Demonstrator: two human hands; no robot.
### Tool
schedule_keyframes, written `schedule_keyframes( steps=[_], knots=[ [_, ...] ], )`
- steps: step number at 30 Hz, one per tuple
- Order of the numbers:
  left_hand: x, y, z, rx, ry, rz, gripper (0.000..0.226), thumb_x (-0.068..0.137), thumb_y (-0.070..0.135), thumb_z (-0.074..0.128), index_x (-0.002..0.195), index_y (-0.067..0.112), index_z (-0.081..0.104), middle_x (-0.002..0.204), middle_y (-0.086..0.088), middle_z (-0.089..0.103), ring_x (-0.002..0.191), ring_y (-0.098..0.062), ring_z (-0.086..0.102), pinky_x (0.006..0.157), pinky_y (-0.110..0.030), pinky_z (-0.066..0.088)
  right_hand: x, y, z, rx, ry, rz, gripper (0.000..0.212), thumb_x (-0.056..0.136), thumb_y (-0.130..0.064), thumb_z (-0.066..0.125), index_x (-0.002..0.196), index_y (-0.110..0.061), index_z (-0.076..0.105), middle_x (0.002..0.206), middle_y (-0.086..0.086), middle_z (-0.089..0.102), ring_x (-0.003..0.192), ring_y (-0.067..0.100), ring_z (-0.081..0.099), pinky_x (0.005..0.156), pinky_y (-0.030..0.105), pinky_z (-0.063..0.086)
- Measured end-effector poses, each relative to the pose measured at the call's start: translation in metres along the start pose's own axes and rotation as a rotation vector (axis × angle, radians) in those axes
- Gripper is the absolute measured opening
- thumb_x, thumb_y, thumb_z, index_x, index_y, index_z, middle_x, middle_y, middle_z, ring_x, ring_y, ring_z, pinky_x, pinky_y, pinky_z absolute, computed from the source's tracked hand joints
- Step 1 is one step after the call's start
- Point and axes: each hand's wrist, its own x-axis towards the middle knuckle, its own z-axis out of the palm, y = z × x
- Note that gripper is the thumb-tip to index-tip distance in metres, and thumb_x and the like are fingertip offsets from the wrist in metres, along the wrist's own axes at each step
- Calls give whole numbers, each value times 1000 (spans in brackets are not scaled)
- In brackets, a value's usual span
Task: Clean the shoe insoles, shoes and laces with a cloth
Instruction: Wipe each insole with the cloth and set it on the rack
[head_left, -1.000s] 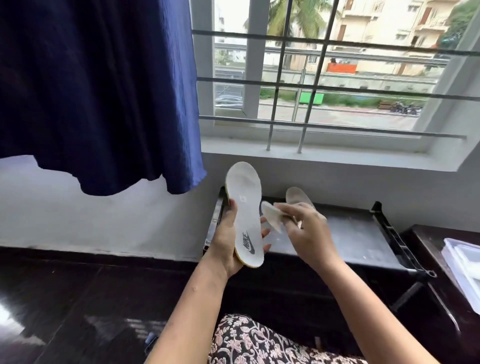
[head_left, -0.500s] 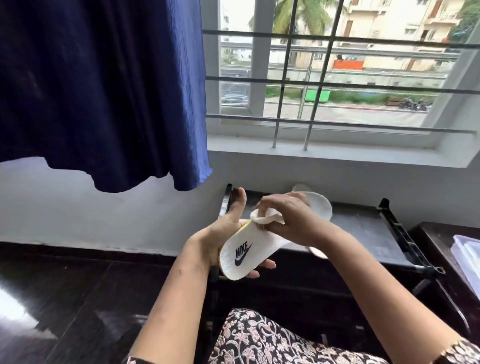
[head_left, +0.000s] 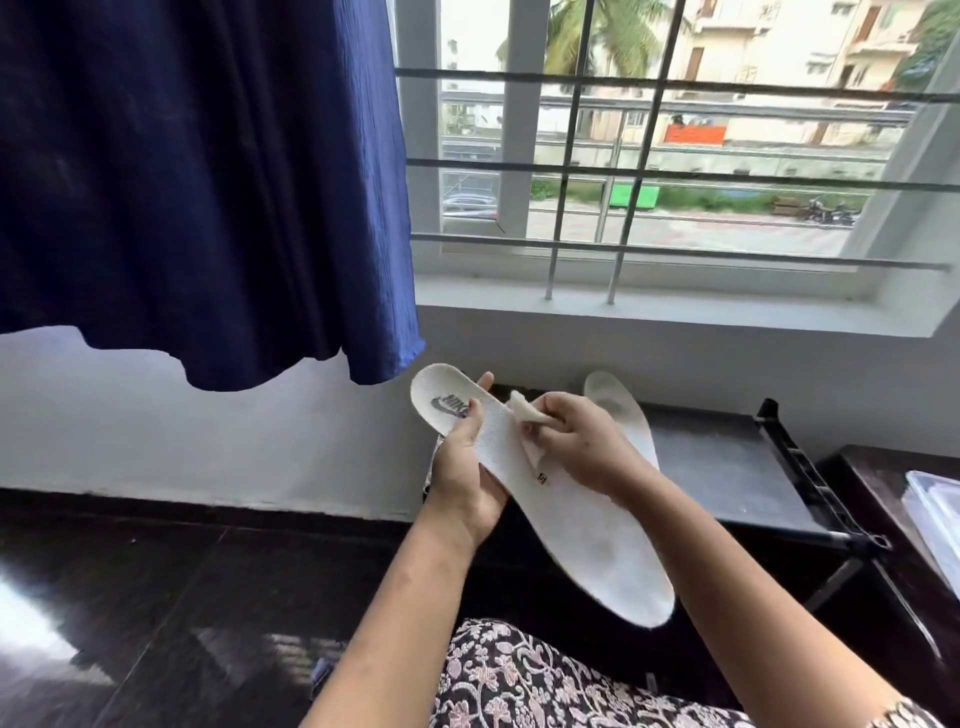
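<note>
Fingers (head_left: 485, 383) of my left hand (head_left: 467, 483) grip a long white fabric insole (head_left: 587, 535), right hand (head_left: 582, 441) pinching a crumpled white cloth (head_left: 524, 410) against it.

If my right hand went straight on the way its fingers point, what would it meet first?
Likely the left hand, whose thumb lies across the insole ahead of the cloth in the right hand, though depth is unclear.

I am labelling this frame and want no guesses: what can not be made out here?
Head view only.
The second insole: its lower part is hidden behind the right hand.
The cloth: mostly bunched inside the right hand's fingers.
The held insole: the left hand covers part of its logo.
The clear container: cut off by the right edge; contents unreadable.
</note>
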Motion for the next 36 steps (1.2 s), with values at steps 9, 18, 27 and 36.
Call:
schedule_keyframes(
  steps=[9,18,27,36],
  knots=[
    [0,-20,15,96,73,84,51,97,52,26,115,19,61,100,1,73,103,-15,65,86,-30,49,-2,-33,21,-279,539,-532,27,85,-15,55,108,-13,70,101,3,69,93,15,58,87,21,38],
    [12,-24,-4,132,159,95,71,83,75,10,126,36,51,91,3,53,81,-13,51,80,-29,43,-1,17,7,-687,322,-239,40,77,-7,40,91,-21,75,86,0,73,83,29,60,74,34,47],
    [11,-18,4,51,-2,90,89,80,79,10,134,18,46,93,6,71,98,-13,62,89,-31,44,-10,-19,41,-573,51,-375,39,85,-27,35,100,-26,71,103,-7,72,84,15,57,80,35,45],
    [12,-15,-4,160,14,69,71,88,72,17,115,25,64,116,-2,66,105,-16,61,82,-32,48,-9,-11,28,-418,380,-323,53,78,-14,31,118,-26,64,111,-3,71,96,24,63,79,35,46]
  ],
)
